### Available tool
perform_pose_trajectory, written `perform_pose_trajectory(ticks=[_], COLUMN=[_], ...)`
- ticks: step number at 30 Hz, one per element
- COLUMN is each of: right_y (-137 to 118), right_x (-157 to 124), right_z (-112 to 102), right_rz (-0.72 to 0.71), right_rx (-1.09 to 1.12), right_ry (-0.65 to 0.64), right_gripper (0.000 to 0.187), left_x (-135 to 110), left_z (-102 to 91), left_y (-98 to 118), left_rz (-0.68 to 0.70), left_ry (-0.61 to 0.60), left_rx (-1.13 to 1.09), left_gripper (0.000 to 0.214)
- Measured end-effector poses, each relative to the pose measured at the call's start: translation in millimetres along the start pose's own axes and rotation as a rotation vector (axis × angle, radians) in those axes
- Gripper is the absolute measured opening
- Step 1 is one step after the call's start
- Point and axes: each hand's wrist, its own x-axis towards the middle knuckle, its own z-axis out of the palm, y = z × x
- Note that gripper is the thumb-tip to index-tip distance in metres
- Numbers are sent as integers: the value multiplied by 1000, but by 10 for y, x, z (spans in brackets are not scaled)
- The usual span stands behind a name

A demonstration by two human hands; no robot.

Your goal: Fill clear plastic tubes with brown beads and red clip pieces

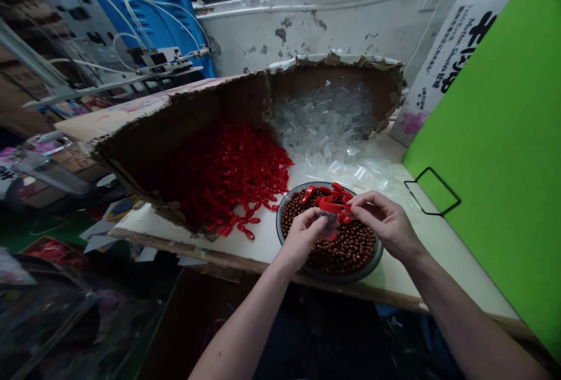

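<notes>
Two bare forearms reach in from the lower edge, both hands meeting over the bowl. Left hand (302, 234): thumb and fingers closed in a narrow grip on a small transparent plastic piece (326, 223), held low over the beads. Right hand (385, 222): fingertips pinched, grip narrow, on a red plastic piece (329, 206) right at the left hand's fingers (tiny and partly covered, can't tell if one sits inside the other).

Under them, a round grey bowl (376, 263) near the front edge of the white counter (447, 263), filled with shiny brown beads (337, 260). More red pieces lie on the beads toward the far side, one lot bunched behind the hands.

Left of the bowl, loose oval red links (245, 232) trail on the counter, leading back to a big heap of red links (223, 172) inside a torn cardboard box (236, 96). Right half of that box: heap of transparent plastic pieces (326, 120), spilling forward behind the bowl. Right side, bright green panel (495, 128) with black wire loop (432, 211); printed white carton (438, 70) leaning behind it. Back: peeling white wall (249, 38).
</notes>
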Motion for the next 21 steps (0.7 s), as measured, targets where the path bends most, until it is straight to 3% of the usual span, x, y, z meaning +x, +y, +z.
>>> perform_pose_trajectory(ticks=[4,8,11,16,21], right_y=[46,13,-38,-42,-27], right_x=[-68,-51,-36,-66,-117], right_z=[19,1,-8,-13,18], right_rz=[-49,-55,-158,-134,-210], right_rx=[-99,-219,-381,-456,-566], right_ry=[-40,-219,-306,-303,-275], right_gripper=[16,28,35,52,43], left_x=[-4,-5,-6,2,4], left_z=[3,-20,-28,-28,-9], left_y=[22,29,40,63,64], left_rz=[16,17,7,0,37], left_ry=[-20,-27,-29,-34,-13], left_rx=[-9,25,42,31,126], left_gripper=[26,28,33,31,31])
